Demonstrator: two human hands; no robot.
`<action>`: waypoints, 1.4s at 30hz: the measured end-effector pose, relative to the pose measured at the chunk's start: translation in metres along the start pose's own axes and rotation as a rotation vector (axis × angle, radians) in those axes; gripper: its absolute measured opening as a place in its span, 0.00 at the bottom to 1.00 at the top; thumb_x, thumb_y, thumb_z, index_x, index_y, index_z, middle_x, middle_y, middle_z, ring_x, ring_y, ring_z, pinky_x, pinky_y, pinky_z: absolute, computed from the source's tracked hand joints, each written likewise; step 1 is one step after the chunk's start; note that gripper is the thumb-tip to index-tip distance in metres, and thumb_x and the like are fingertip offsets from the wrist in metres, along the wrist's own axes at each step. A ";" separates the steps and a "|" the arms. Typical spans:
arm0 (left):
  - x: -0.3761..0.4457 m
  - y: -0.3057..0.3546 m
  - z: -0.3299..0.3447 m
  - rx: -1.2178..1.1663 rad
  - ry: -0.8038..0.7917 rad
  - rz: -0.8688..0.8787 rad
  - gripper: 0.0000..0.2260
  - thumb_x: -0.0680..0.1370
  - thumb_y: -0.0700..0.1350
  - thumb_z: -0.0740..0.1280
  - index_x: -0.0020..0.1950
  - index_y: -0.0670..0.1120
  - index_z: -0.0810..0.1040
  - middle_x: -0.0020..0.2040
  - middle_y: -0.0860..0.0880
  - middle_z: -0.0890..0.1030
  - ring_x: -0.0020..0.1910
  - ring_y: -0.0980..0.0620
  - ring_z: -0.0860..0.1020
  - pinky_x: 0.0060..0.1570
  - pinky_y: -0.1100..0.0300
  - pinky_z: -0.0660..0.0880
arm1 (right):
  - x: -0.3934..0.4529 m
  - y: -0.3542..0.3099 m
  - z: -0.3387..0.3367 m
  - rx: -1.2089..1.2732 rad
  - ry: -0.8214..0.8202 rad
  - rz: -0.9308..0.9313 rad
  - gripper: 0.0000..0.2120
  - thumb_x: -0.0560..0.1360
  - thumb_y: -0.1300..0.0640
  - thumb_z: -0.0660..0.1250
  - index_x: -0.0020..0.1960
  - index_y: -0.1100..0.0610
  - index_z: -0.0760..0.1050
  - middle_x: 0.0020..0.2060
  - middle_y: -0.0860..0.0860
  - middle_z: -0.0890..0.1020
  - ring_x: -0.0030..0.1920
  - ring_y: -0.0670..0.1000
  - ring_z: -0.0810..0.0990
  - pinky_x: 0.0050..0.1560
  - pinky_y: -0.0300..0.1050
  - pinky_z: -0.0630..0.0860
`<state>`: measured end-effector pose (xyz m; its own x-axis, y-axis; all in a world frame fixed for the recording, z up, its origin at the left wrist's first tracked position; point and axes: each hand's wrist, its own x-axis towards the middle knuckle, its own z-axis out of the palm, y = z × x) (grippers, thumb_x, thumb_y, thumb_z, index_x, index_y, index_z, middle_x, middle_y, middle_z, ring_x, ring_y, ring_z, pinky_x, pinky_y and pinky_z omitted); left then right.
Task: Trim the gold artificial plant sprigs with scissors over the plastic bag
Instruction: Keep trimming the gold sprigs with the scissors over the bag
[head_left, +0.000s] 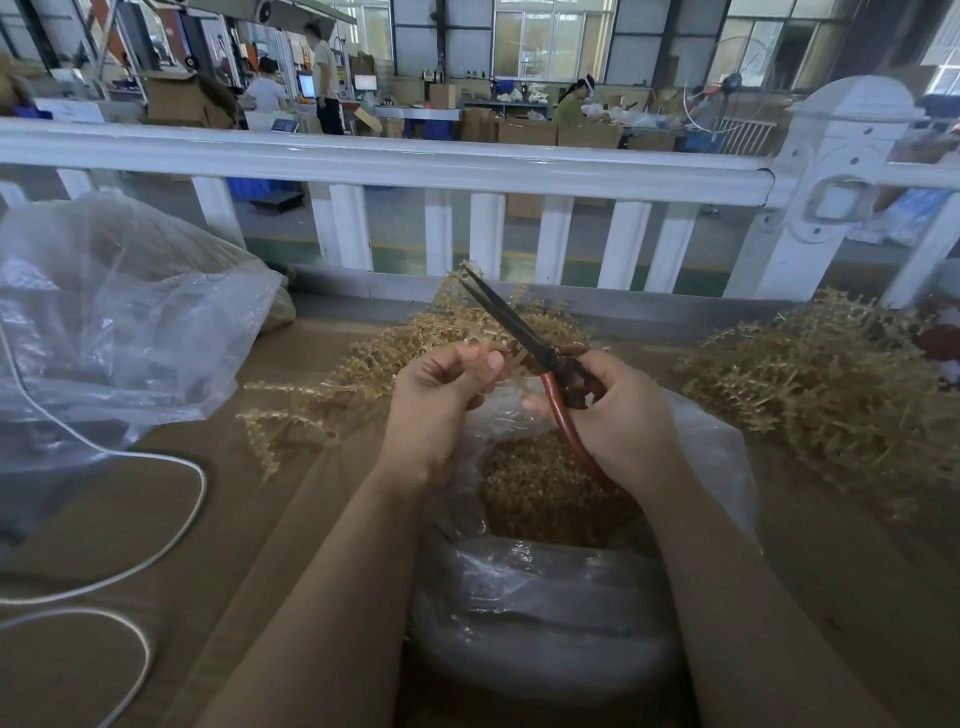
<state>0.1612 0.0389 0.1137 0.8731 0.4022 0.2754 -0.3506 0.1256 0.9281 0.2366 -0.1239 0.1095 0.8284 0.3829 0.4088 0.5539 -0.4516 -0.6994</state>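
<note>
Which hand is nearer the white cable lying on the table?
Left. The left hand pinches a sprig right of the white cable; the right hand, gripping the scissors, is farther right.

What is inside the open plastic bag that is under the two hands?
The plastic bag holds a heap of small gold trimmings, seen through its open mouth. How deep the heap goes cannot be seen: the hands and crumpled plastic cover the rest.

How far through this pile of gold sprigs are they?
Some way in, it seems. Done: gold offcuts already fill the bottom of the plastic bag. In hand: the left hand pinches one sprig while the right hand holds the scissors to it. Left: heaps of sprigs, behind and at right.
</note>
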 end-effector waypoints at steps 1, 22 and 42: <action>0.000 0.000 0.000 -0.016 0.003 0.004 0.09 0.77 0.38 0.70 0.39 0.49 0.84 0.36 0.52 0.80 0.36 0.57 0.76 0.39 0.67 0.75 | 0.000 0.001 0.000 -0.055 -0.004 -0.009 0.23 0.61 0.26 0.71 0.47 0.38 0.74 0.41 0.33 0.80 0.43 0.36 0.78 0.41 0.35 0.71; 0.005 -0.005 -0.005 -0.007 -0.023 0.036 0.12 0.77 0.36 0.68 0.39 0.49 0.85 0.35 0.48 0.76 0.36 0.54 0.68 0.39 0.62 0.69 | -0.006 -0.003 -0.001 -0.381 0.124 -0.163 0.29 0.66 0.25 0.63 0.52 0.47 0.78 0.37 0.40 0.80 0.37 0.44 0.80 0.35 0.41 0.78; 0.004 0.000 -0.005 -0.175 0.074 0.053 0.08 0.80 0.35 0.64 0.53 0.43 0.82 0.36 0.49 0.78 0.35 0.54 0.73 0.42 0.62 0.73 | -0.007 0.000 -0.001 -0.359 0.170 -0.223 0.28 0.66 0.26 0.67 0.51 0.48 0.81 0.37 0.39 0.81 0.34 0.45 0.80 0.32 0.37 0.73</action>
<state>0.1632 0.0447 0.1139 0.8265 0.4777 0.2978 -0.4549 0.2552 0.8532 0.2310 -0.1274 0.1073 0.6709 0.3785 0.6376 0.6893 -0.6353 -0.3482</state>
